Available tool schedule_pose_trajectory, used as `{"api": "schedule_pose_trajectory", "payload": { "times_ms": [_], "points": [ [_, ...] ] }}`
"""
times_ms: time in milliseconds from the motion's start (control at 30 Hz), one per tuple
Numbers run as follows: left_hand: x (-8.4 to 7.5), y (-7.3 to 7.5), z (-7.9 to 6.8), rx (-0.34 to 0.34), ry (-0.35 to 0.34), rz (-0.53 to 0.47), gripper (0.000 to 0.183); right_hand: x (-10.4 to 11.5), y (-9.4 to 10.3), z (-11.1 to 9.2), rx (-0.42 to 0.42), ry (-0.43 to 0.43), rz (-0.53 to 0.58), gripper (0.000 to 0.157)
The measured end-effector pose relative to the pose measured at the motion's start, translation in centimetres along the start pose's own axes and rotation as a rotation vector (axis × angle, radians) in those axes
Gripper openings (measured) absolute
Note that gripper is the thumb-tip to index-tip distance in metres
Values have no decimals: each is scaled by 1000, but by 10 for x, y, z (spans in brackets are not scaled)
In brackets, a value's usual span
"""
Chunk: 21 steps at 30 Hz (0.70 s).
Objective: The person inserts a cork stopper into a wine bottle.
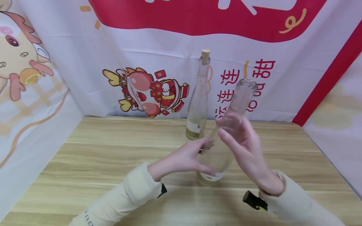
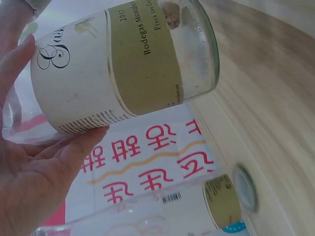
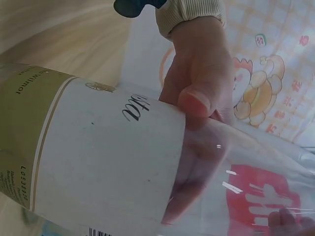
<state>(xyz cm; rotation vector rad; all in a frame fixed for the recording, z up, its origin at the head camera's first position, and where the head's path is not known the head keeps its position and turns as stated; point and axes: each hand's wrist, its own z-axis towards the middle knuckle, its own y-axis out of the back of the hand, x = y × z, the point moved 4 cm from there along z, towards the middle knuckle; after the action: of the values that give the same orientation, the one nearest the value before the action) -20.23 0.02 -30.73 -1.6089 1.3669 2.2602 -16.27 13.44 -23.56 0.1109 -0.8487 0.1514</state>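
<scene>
A clear glass bottle [image 1: 219, 158] is held tilted over the table, its uncorked mouth [image 1: 247, 83] up and to the right. My left hand [image 1: 183, 158] grips its lower part from the left, thumb near the label. Higher up, my right hand [image 1: 250, 150] holds it, with fingers behind that show through the glass. The white and olive label [image 2: 142, 61] fills much of the left wrist view; a small brown piece [image 2: 171, 14] shows through the glass near the base. Behind stands a second clear bottle [image 1: 198, 106], upright, with a cork [image 1: 205, 54] in its neck.
The wood-grain table [image 1: 113, 150] runs back to a white printed cloth [image 1: 158, 44] with red lettering and cartoon figures. Printed cloth panels also rise at both sides. The corked bottle stands close to the back edge.
</scene>
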Motion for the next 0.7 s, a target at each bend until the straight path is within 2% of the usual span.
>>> {"api": "schedule_pose_trajectory", "payload": {
  "times_ms": [200, 433, 700],
  "points": [
    [10, 5, -20, -34, 22, -3, 78, -11, -18, -2, 60, -33, -2, 34],
    [21, 2, -33, -53, 16, 21, 78, -24, -29, -9, 91, -79, -41, 32],
    [26, -2, -37, -42, 29, 29, 77, -29, -34, -15, 120, -8, -72, 42]
  ]
}}
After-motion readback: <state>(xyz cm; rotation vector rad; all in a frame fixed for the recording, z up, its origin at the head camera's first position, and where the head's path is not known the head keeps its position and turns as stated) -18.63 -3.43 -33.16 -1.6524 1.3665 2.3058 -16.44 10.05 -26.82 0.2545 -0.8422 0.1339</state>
